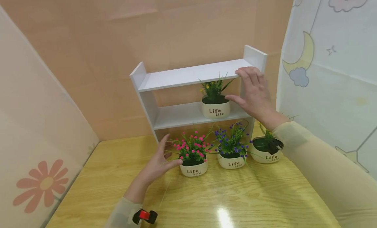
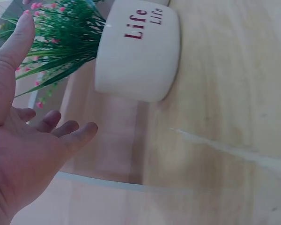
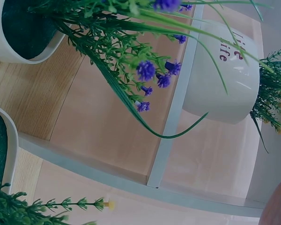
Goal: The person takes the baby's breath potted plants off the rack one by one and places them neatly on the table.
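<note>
My left hand (image 1: 157,162) is beside the left of a white "Life" pot with pink flowers (image 1: 193,170) on the table, thumb near its rim. In the left wrist view its fingers are spread, apart from the pot (image 2: 138,51). My right hand (image 1: 255,94) is raised at the right of a yellow-flowered potted plant (image 1: 216,110), which stands on the middle board of a white shelf (image 1: 182,115). Its thumb points at that pot's rim, while the fingertips overlap the top board's front edge. Only a sliver of this hand (image 3: 277,201) shows in the right wrist view.
A pot with purple-blue flowers (image 1: 231,163) stands on the wooden table (image 1: 117,175) right of the pink one. Another potted plant (image 1: 266,156) sits farther right, partly behind my right forearm. Printed cloth walls (image 1: 330,90) flank the table; a plain backdrop (image 1: 117,58) hangs behind the shelf.
</note>
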The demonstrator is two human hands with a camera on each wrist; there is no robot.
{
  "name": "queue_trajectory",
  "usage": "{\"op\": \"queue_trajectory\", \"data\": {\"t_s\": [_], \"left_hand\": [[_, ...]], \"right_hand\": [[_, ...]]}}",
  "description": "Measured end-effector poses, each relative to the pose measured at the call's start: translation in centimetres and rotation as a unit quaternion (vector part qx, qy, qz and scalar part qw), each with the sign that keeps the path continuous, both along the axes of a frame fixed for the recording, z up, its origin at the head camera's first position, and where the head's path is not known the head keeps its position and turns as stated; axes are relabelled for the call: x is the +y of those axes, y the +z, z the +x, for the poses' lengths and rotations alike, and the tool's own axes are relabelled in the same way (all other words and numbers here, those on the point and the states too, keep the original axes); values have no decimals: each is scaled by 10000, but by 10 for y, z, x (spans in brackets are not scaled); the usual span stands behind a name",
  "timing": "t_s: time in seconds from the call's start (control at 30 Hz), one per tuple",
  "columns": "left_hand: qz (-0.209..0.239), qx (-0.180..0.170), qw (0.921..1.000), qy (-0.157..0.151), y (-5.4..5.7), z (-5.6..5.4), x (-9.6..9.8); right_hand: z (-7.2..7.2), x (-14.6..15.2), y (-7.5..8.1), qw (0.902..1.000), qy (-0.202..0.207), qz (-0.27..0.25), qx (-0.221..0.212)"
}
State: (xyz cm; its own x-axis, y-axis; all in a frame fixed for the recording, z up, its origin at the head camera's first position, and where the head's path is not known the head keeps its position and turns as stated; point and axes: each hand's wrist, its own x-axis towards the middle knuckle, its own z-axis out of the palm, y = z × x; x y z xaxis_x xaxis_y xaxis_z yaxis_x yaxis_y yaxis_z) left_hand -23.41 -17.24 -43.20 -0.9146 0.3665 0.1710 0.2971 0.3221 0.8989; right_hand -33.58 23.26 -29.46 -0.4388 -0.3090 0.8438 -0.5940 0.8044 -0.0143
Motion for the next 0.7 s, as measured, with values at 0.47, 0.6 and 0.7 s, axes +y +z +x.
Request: {"op": "queue_trajectory", "data": {"t_s": [0.47,0.6,0.7], "left_hand": [[-439,686,9964,219,47,7,1],[-616,923,9931,369,61,5,6],[-756,1071,9904,438,72,3,12]], "right_hand": [[0,1,-1,10000,-3,45,17],[-1,1,-2,10000,-15,46,-19],[-1,1,-2,10000,-12,58,-33]]}}
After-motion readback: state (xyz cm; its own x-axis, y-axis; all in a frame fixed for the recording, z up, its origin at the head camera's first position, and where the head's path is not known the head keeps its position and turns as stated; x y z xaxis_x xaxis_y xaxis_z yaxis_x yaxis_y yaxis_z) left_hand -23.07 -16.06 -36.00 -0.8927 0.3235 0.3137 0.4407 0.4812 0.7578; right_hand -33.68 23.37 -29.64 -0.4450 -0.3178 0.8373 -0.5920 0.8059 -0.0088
